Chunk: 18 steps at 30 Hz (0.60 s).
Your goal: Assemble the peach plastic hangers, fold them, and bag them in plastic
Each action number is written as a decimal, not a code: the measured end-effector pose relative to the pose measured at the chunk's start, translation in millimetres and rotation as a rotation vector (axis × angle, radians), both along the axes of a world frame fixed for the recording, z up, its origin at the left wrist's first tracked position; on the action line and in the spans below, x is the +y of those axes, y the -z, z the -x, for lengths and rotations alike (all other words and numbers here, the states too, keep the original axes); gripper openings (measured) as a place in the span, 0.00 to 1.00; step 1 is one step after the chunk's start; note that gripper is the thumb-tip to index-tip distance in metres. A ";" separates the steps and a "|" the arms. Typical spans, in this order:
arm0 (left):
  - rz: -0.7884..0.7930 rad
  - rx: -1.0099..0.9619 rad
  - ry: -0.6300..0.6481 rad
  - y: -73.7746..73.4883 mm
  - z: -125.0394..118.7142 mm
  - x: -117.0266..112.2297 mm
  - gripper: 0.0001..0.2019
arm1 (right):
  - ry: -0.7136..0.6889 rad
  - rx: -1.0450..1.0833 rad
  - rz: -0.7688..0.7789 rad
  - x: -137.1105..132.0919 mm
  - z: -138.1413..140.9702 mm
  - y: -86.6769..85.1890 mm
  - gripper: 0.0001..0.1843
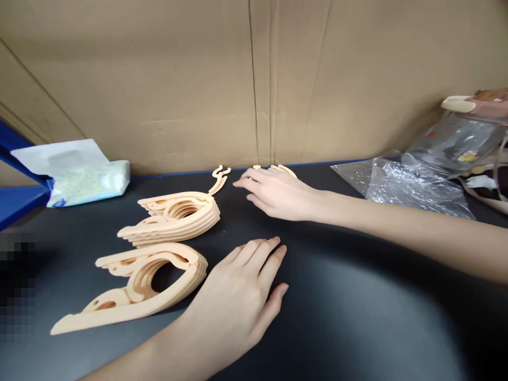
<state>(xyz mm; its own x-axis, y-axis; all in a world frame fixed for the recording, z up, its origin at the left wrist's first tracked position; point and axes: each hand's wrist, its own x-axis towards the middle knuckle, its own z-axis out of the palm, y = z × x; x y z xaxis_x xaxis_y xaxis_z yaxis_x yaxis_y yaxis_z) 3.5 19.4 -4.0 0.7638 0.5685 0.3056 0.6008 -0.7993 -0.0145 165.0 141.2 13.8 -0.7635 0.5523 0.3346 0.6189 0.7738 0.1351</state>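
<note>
My left hand (242, 291) lies palm down low over the black table, open, fingers stretched to the right and nothing visible in them. To its left is a near stack of beige folding hangers (174, 293), folded into loop shapes. A second stack of folded hangers (198, 225) lies just behind it. Farther back, my right hand (280, 193) reaches in from the right, palm down and open with its fingers apart. Small beige hook pieces (217, 180) lie left of its fingertips. More curved beige pieces (286, 170) show behind that hand, partly covered by it.
A pack of wipes or tissues (89, 180) rests at the back left beside a blue frame (18, 206). Clear plastic bags (413, 185) and a transparent bottle with a pink lid (456, 140) are at the right. A cardboard wall (178, 90) closes the back of the black table (357, 328).
</note>
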 end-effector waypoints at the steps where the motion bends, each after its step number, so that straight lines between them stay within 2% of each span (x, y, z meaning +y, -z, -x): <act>1: 0.006 0.000 -0.002 -0.1 0.4 -0.1 0.19 | -0.008 -0.006 0.008 11.2 9.8 1.9 0.22; 4: 0.022 -0.004 -0.014 0.2 1.4 -0.2 0.20 | -0.026 -0.050 0.097 36.1 35.1 6.8 0.27; 8: 0.033 -0.009 -0.008 0.8 2.4 0.1 0.20 | -0.047 -0.076 0.152 48.2 48.5 10.4 0.32; 12: 0.040 -0.012 -0.001 1.4 2.3 0.1 0.20 | -0.076 -0.058 0.171 41.9 35.7 14.5 0.34; 18: 0.000 0.007 0.011 0.5 2.1 -0.4 0.20 | -0.082 -0.042 0.193 16.6 -2.0 18.8 0.38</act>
<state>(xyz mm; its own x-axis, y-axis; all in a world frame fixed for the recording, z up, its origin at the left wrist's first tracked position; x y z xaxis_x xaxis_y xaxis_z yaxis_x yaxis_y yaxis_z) 1.3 19.0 -4.5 0.7721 0.5603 0.2998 0.5919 -0.8058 -0.0185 167.0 157.8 -5.1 -0.8196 0.5386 0.1956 0.5499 0.8352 0.0044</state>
